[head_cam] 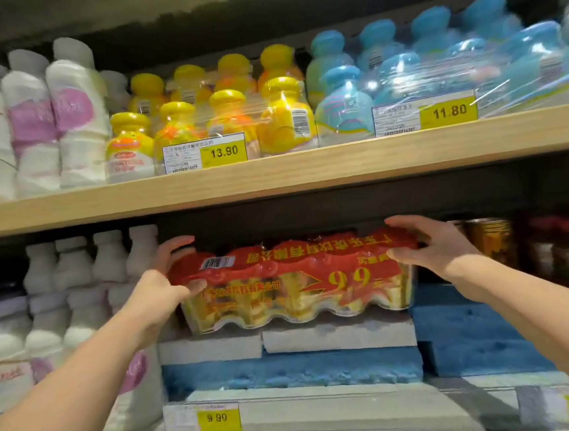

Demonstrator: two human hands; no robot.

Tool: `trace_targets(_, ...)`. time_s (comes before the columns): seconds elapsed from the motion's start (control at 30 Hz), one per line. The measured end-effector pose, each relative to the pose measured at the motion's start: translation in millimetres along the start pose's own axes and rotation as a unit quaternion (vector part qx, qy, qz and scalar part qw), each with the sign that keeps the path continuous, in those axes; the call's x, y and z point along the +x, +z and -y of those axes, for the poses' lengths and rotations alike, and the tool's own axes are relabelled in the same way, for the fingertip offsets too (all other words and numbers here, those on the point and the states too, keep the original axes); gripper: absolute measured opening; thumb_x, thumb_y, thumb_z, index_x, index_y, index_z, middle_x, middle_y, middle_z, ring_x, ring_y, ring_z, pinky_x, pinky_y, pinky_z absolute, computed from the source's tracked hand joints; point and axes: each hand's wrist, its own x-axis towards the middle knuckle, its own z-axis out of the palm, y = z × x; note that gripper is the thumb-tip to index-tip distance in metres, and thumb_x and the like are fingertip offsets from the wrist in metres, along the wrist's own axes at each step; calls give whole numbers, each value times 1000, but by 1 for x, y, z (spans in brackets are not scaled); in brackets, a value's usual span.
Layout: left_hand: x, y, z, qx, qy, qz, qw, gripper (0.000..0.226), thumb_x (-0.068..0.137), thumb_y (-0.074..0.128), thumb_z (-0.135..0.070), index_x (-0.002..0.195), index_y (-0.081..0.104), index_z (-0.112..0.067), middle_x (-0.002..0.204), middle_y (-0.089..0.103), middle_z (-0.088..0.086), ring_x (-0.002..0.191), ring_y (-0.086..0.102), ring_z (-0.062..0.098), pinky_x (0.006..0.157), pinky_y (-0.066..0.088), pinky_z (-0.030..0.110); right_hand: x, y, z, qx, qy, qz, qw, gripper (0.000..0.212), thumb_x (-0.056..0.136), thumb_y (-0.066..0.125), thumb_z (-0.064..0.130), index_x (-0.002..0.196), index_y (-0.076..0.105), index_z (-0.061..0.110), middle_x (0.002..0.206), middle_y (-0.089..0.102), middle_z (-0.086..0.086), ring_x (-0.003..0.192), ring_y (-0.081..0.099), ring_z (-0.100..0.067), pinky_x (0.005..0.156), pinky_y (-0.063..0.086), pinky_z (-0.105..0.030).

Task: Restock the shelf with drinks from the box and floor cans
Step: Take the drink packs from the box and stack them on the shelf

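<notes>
Motion blur smears the labels and the bottles inside the drink pack [295,279], which lies long side left to right on white and blue foam blocks [338,336] under the wooden shelf board [273,178], the left hand [165,284] and right hand [433,247] curled round its ends.
</notes>
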Motion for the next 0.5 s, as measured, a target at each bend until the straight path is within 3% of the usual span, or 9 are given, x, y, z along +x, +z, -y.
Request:
trace_targets(0.07,5,1,3,-3,1,-11,1000,59,76,56,17,114,39,-24,121,46,4,111,46,20,83,45,35,1,5,-2,9,4,-1,1000,48,80,66,13,124,51,25,114,50,4,105,46,-15,87,45,-31)
trace_targets(0.17,12,3,14,21,15,-28,999,54,76,56,15,112,38,-21,125,43,5,116,40,20,91,40,40,5,13,-4,29,17,-4,999,45,81,65,13,123,52,22,113,52,1,106,50,-17,94,47,-37)
trace_targets(0.3,20,6,29,44,17,-53,997,52,77,56,14,114,39,-19,130,44,10,120,39,20,96,39,39,11,19,-4,66,38,1,997,45,82,64,13,124,52,19,109,56,-3,97,56,-19,84,48,-34)
trace_targets(0.4,26,8,35,61,0,-66,996,55,78,56,13,121,42,-16,137,44,13,129,38,26,107,35,50,14,22,-4,78,48,1,996,46,82,64,13,126,50,19,106,56,-3,88,57,-15,78,49,-31)
trace_targets(0.5,26,11,41,60,-24,-68,996,54,80,54,12,125,41,-13,138,44,11,130,37,28,106,35,53,14,26,-5,80,48,-3,996,47,81,64,14,126,50,19,107,57,-4,85,58,-13,68,49,-23)
